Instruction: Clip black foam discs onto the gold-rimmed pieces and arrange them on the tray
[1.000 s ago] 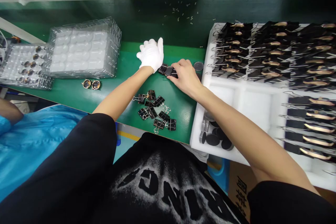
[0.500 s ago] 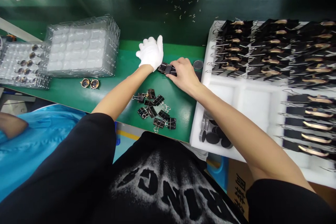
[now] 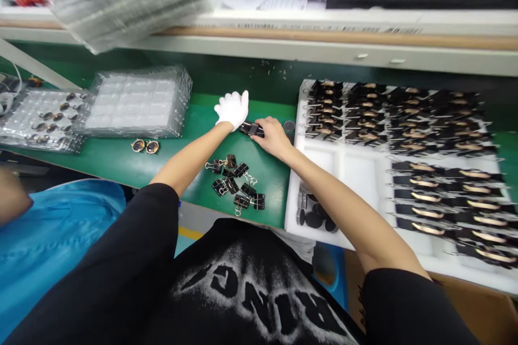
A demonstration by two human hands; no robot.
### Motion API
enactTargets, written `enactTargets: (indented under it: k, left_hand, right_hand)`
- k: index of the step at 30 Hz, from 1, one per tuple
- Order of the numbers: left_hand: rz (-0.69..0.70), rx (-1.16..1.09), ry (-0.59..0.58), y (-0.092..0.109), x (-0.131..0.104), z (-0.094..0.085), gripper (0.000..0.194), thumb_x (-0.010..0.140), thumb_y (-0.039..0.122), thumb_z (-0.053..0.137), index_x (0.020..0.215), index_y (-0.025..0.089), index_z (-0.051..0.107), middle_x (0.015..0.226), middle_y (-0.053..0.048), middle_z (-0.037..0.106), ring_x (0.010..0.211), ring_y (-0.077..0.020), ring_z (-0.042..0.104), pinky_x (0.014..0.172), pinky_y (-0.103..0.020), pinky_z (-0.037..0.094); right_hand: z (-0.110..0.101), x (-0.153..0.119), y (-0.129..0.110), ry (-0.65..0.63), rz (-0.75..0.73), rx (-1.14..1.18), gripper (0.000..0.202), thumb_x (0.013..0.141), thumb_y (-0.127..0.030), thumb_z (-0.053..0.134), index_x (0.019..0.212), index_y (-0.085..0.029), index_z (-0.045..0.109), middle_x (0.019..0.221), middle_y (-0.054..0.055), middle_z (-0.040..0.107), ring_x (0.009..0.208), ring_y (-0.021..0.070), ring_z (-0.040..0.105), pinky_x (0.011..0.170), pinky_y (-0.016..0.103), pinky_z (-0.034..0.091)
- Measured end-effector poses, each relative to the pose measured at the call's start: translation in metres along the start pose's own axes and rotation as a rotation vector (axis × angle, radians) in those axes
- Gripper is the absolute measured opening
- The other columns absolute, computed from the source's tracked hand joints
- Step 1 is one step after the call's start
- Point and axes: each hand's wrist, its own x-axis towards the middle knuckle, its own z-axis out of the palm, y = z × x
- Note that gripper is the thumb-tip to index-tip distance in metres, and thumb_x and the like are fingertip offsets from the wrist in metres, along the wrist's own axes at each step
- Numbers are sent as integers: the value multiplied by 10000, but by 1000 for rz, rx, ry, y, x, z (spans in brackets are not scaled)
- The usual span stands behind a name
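My left hand (image 3: 232, 110), in a white glove, lies over the green bench with its fingers spread and holds nothing. Just below its wrist is a row of black binder clips (image 3: 251, 129). The bare thumb and fingers of my right hand (image 3: 273, 136) close on the right end of that row; the fingers partly hide it. Nearer my body lies a loose pile of black binder clips (image 3: 231, 173) with silver wire handles. A small round dark disc (image 3: 288, 126) sits right of my right hand.
A white foam tray (image 3: 366, 172) at right holds rows of clipped black pieces with gold-coloured edges, and dark discs. Stacked clear plastic trays (image 3: 133, 110) stand left, with round tinted glasses (image 3: 145, 146) in front. A shelf (image 3: 259, 43) crosses behind. A blue-clothed person (image 3: 60, 237) is at left.
The view has tilted up and shows more of the shelf behind. Both hands keep nearly the same pose around the row of clips.
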Motion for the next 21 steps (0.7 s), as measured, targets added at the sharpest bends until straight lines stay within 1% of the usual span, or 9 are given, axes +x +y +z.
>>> enactTargets:
  k: [3, 4, 6, 9, 12, 14, 16, 19, 21]
  left_hand:
    - [115, -137, -119, 4, -5, -28, 574, 1104, 503, 207, 1030, 195, 686, 1190, -167, 756, 1156, -265, 699, 1056, -423, 512]
    - [159, -177, -155, 5, -10, -38, 633, 1105, 513, 142, 999, 202, 684, 1133, -136, 778, 1055, -219, 728, 983, -349, 545]
    - [230, -225, -209, 6, -23, -56, 674, 1094, 560, 120, 951, 211, 678, 1043, -93, 795, 895, -177, 737, 851, -284, 567]
    - [292, -226, -209, 7, -49, -75, 668, 1078, 615, 179, 830, 220, 657, 877, -62, 763, 791, -184, 700, 799, -295, 543]
    - [284, -193, -163, 11, -65, -83, 656, 1071, 618, 235, 696, 229, 608, 724, -61, 692, 745, -214, 656, 792, -337, 501]
    - [261, -191, -161, 15, -69, -85, 673, 1073, 614, 229, 655, 236, 598, 652, -57, 659, 713, -223, 645, 779, -348, 483]
    - [236, -204, -213, 17, -69, -85, 712, 1074, 623, 205, 606, 242, 583, 558, -46, 621, 627, -218, 627, 727, -345, 476]
    - [207, -230, -304, 19, -69, -84, 720, 1064, 645, 239, 535, 243, 516, 482, -33, 590, 489, -197, 569, 618, -340, 448]
    - [200, -243, -316, 20, -71, -83, 709, 1061, 645, 260, 526, 243, 492, 479, -32, 591, 471, -193, 556, 594, -341, 430]
  right_hand:
    - [-15, 1, -8, -37, 44, 136, 246, 861, -223, 776, 1093, -145, 759, 1122, 148, 734, 1137, 315, 643, 1109, 548, 485]
    - [-21, 0, -11, -64, 68, 204, 222, 886, -267, 765, 1073, -147, 774, 1081, 133, 748, 1067, 281, 671, 1049, 499, 538]
    - [-35, -4, -16, -134, 121, 354, 255, 943, -382, 721, 1041, -161, 802, 1029, 108, 765, 927, 217, 693, 883, 395, 616]
    - [-53, -16, -24, -231, 188, 569, 354, 960, -509, 700, 1016, -184, 827, 1066, 105, 778, 871, 177, 691, 711, 295, 631]
    - [-60, -28, -31, -288, 248, 729, 401, 934, -552, 742, 1008, -166, 823, 1052, 136, 793, 819, 167, 687, 614, 253, 603]
    - [-59, -32, -33, -307, 281, 804, 433, 949, -564, 725, 993, -142, 808, 982, 150, 799, 722, 150, 662, 557, 240, 571]
    - [-57, -34, -35, -305, 304, 858, 459, 986, -571, 671, 968, -127, 790, 936, 155, 799, 664, 135, 641, 534, 229, 547]
    - [-55, -38, -35, -285, 323, 900, 515, 1009, -603, 610, 915, -122, 767, 882, 158, 794, 646, 131, 635, 538, 227, 537]
    - [-55, -42, -36, -275, 316, 904, 536, 974, -643, 640, 909, -127, 765, 872, 151, 792, 651, 134, 634, 548, 238, 536]
